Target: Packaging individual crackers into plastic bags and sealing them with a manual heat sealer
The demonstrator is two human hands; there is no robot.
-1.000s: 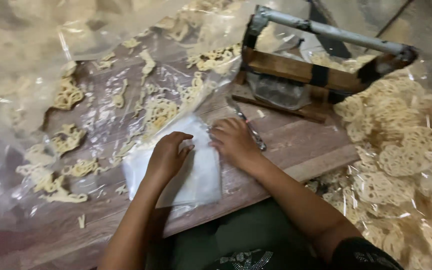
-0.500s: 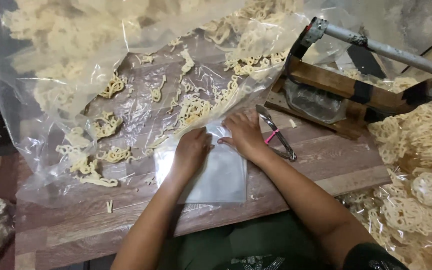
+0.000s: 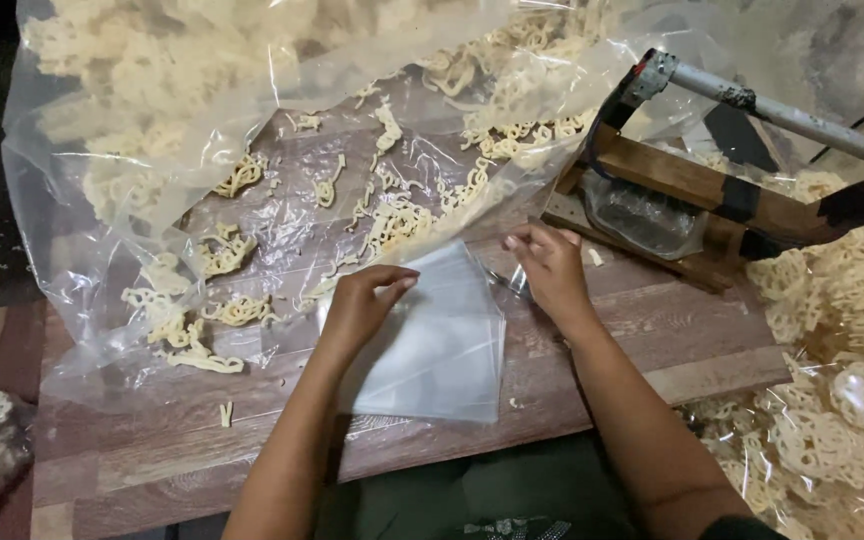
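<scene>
Head view: left hand [image 3: 357, 305] and right hand [image 3: 549, 265] are pinching the far edge of the clear bag stack [image 3: 437, 345], lying centre on the wooden table [image 3: 152, 455]; slick sheets risk lifting together.

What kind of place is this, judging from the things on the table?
Probably a small home workshop for packing snacks. A big clear sack of pale crackers lies open on the wooden table, small clear bags are stacked under the hands, and a lever-type sealer stands close by.

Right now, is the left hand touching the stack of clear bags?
Touching. Head view: the left hand rests its fingers on the stack of clear bags; no gap shows.
</scene>
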